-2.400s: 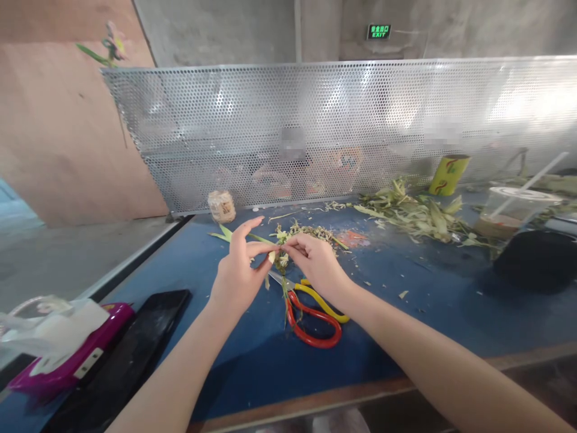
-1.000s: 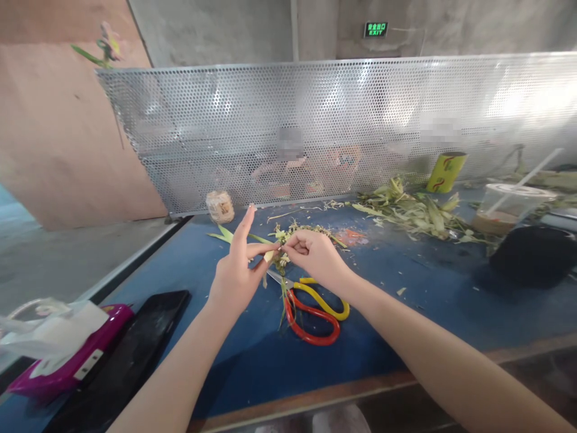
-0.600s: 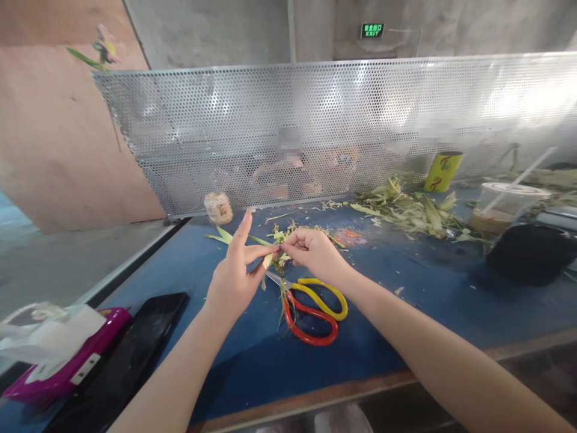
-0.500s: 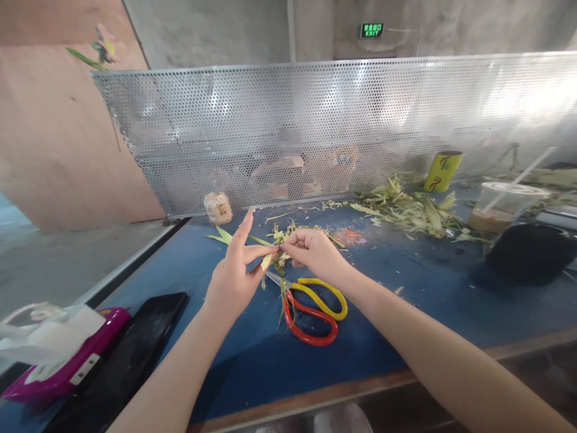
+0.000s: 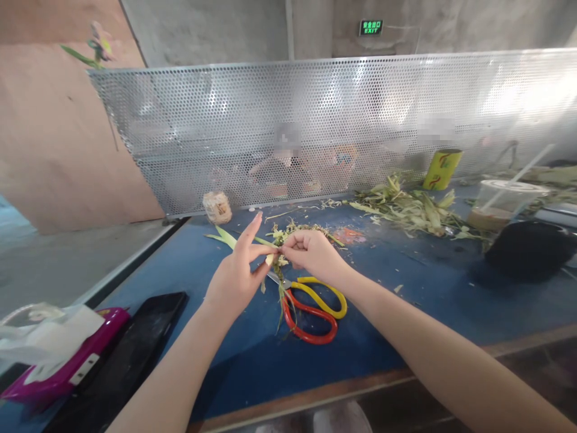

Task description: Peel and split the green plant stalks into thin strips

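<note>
My left hand (image 5: 232,273) pinches a leafy plant stalk (image 5: 228,239) between fingertips, one finger pointing up. Long green leaves stick out beyond this hand to the left, and a pale piece shows below the fingertips. Right against it, my right hand (image 5: 313,249) is closed in a pinch at the same spot; the bit between its fingertips is too small to make out. Under the hands lie scissors (image 5: 334,314) with one red and one yellow handle, their blades partly hidden by plant scraps. A heap of small trimmings (image 5: 295,228) lies just behind my fingers.
Leafy scraps (image 5: 410,210) are piled at the back right, near a yellow can (image 5: 442,170), a drink cup with a straw (image 5: 507,201) and a black object (image 5: 532,249). A perforated metal screen (image 5: 252,126) edges the table. A wrapped roll (image 5: 217,207), phone (image 5: 148,331) and purple box (image 5: 67,367) stand left.
My left hand has tilted slightly, its raised finger leaning a little further right. Both hands keep their pinch in the same place. Behind the screen, a person's shape has shifted.
</note>
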{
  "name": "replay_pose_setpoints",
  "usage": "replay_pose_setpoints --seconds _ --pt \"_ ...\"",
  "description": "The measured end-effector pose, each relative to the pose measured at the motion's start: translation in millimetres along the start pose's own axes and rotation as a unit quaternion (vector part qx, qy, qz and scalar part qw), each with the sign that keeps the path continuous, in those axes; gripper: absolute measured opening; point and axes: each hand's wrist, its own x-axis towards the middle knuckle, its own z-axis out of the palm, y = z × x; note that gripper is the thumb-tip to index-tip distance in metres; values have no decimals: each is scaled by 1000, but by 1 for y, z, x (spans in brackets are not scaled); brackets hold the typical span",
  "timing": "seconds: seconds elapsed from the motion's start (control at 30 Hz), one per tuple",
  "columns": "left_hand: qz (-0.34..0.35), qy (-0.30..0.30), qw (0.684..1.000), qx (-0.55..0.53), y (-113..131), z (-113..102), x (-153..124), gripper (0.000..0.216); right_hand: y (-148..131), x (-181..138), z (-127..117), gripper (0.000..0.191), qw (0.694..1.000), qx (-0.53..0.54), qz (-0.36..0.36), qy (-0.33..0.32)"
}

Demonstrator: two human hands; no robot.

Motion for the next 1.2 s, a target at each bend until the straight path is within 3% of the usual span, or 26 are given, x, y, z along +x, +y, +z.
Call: replay_pose_setpoints --seconds 0.1,0.23,0.43,0.63,0.87,1.03,1.2 --pt "12 -2 1000 21 -1 -1 1 51 -1 0 0 13 999 23 24 -3" --pt "4 -5 1000 28 0 -2 2 19 -3 0 -1 14 998 45 44 -5" --pt "-102 19 980 -169 4 3 5 52 0 1 -1 16 999 22 30 -7" --pt "-136 28 953 -269 5 6 8 51 2 0 2 13 995 -79 -63 26" --pt "-140 38 945 -295 1 10 9 48 0 -6 5 9 977 -176 -117 -13" --pt "-122 30 944 -304 -2 12 8 46 2 -4 6 14 987 -127 -96 39" --pt "-114 18 952 -282 0 12 7 47 2 0 7 14 997 -59 -28 36"
